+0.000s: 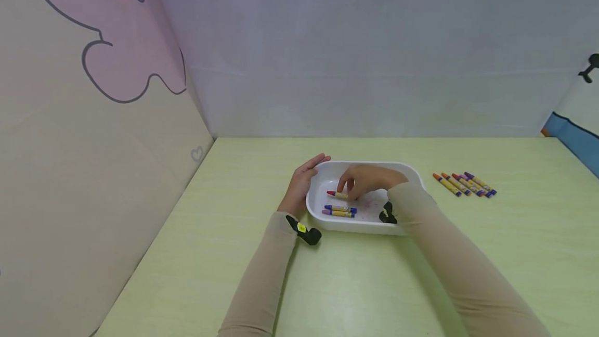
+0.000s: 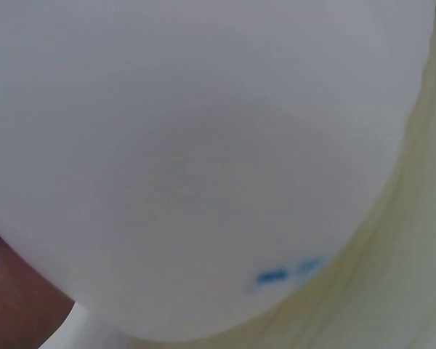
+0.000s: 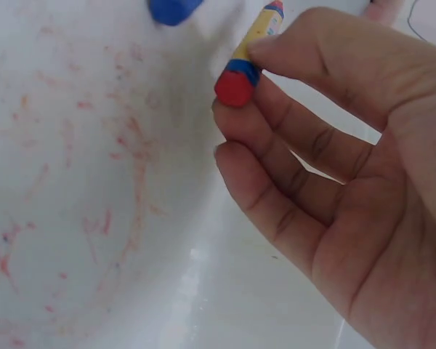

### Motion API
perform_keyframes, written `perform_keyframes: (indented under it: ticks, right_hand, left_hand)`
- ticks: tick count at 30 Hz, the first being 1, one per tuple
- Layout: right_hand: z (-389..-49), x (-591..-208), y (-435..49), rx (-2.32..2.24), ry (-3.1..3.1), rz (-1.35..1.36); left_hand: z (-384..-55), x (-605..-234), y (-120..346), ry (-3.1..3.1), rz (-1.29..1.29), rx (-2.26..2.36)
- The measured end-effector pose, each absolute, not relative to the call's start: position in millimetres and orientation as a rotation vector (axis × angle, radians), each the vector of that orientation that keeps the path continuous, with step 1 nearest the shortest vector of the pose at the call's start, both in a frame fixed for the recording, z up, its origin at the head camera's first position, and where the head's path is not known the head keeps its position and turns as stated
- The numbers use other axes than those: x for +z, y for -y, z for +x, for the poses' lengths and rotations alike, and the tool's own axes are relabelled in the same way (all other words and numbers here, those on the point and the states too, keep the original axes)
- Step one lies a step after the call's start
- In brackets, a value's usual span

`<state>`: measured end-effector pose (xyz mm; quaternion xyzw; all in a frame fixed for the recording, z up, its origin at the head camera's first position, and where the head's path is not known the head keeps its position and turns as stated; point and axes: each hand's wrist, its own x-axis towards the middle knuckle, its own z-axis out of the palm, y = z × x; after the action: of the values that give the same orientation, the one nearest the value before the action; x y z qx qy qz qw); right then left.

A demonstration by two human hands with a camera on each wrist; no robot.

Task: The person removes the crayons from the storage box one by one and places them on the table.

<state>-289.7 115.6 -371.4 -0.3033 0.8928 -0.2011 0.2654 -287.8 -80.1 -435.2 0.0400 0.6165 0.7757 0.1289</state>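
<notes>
My right hand [image 1: 367, 179] reaches into a white plastic tray [image 1: 365, 227] and pinches a red crayon [image 1: 337, 194] with a yellow wrapper. The right wrist view shows that crayon [image 3: 251, 51] between thumb and fingers, its flat red end towards the camera. Beside it on the tray floor lie a blue crayon [image 1: 340, 208] and a light purple crayon [image 1: 339, 214]. At the tray's left end my left hand [image 1: 297, 186] rests against the outer wall with its fingers stretched along it. The tray's white wall [image 2: 203, 145] fills most of the left wrist view.
To the right of the tray, several crayons [image 1: 463, 185] lie side by side on the pale yellow-green table [image 1: 187, 274]. A white curtain-like wall [image 1: 374, 66] stands behind the table. Coloured wax marks [image 3: 131, 160] streak the tray floor.
</notes>
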Motion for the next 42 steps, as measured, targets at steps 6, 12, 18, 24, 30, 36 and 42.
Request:
perform_keyframes:
  ticks: [6,12,18,24,30,36,42]
  right_hand:
    - [-288,-359,-128,-0.586,-2.459,-0.813]
    - [-284,-348,-141,-0.641,-2.495,-0.812]
    - [-281,-343,-155,-0.685,-2.536,-0.785]
    - [-281,-335,-181,-0.732,-2.595,-0.768]
    - [-273,-324,-213,-0.760,-2.671,-0.655]
    - [-266,-329,-248,-0.805,-2.720,-0.519]
    - [-262,-340,-281,-0.771,-2.798,-0.437]
  left_hand:
    - [-287,-433,79,-1.825,0.122,2.240]
    - [-286,-432,80,-1.821,0.113,2.239]
    - [-287,-433,80,-1.794,0.091,2.260]
    - [-288,-433,80,-1.780,0.104,2.255]
    - [-288,-432,79,-1.761,0.100,2.261]
    - [-288,-432,79,-1.765,0.090,2.259]
    - [-287,-431,77,-1.795,0.057,2.243]
